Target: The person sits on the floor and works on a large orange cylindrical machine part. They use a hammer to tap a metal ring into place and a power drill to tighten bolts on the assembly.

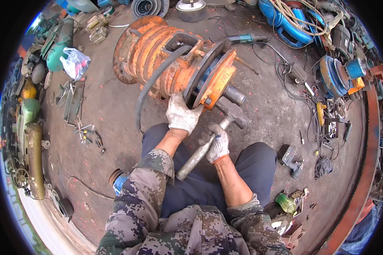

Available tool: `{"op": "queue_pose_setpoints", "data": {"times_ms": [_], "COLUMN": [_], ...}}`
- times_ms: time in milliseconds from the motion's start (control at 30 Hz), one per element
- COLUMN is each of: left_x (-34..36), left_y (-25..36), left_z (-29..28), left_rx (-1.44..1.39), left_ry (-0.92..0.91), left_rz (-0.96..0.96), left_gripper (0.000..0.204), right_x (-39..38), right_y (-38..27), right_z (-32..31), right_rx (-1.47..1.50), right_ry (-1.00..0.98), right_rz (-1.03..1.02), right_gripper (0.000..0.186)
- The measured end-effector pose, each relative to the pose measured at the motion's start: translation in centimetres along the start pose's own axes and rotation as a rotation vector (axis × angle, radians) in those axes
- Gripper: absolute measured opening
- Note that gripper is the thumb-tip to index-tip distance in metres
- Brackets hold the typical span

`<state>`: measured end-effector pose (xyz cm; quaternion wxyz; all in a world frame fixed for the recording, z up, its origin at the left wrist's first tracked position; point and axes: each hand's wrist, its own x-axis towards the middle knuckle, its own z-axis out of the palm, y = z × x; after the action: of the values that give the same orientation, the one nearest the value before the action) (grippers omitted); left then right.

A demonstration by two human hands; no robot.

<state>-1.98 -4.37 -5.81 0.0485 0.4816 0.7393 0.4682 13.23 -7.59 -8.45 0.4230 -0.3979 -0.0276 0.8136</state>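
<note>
Housing [155, 59], orange and ribbed, lies upper centre of frame. Our left hand [183, 114] touches its dark ring [198, 70], grip unclear; our right hand [218, 143], mid-frame, clasps a hammer [198, 155]. Above, the end cover [220, 80] stands gapped: we judge work part-way, neither closed nor freed.

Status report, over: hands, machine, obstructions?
White-gloved left hand against orange ribbed metal machine. White-gloved right hand gripping pale-handled hammer. Machine on ground; thick grey cable curving across it, clear of hands.
</note>
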Motion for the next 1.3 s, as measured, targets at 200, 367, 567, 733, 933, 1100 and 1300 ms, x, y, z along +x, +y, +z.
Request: {"op": "queue_pose_setpoints", "data": {"times_ms": [200,367,567,733,933,1100,1300], "left_x": [0.3,0.0,0.2,0.3,0.1,0.5,0.0], "left_y": [-0.5,0.1,-0.2,0.8,-0.1,1.1,-0.5], "left_z": [-1.3,-0.1,-1.2,-0.2,-1.5,-1.0,-1.6], "left_rx": [0.059,0.075,0.028,0.112,0.071,0.082,0.027], "left_ry": [-0.041,0.006,-0.042,0.026,-0.033,-0.02,-0.036], "left_rz": [-0.036,-0.014,-0.091,0.023,-0.092,-0.049,-0.077], "left_gripper": [0.061,0.061,0.061,0.065,0.066,0.063,0.067], "right_x": [-2.8,-1.8,-3.2,-1.9,-2.3,-0.6,-1.7], "right_y": [-2.5,-1.4,-1.1,-1.5,-2.5,-3.2,-2.5], "right_z": [-2.3,0.7,0.2,-0.2,-0.4,-4.2,-1.4], "right_rx": [0.042,-0.085,-0.1,0.085,-0.087,0.177,-0.072], "right_ry": [-0.084,0.015,-0.022,0.064,-0.029,-0.124,-0.146], "right_rz": [-0.069,-0.08,-0.102,-0.196,0.031,-0.19,0.121], "right_gripper": [0.008,0.016,0.009,0.007,0.008,0.007,0.008]}}
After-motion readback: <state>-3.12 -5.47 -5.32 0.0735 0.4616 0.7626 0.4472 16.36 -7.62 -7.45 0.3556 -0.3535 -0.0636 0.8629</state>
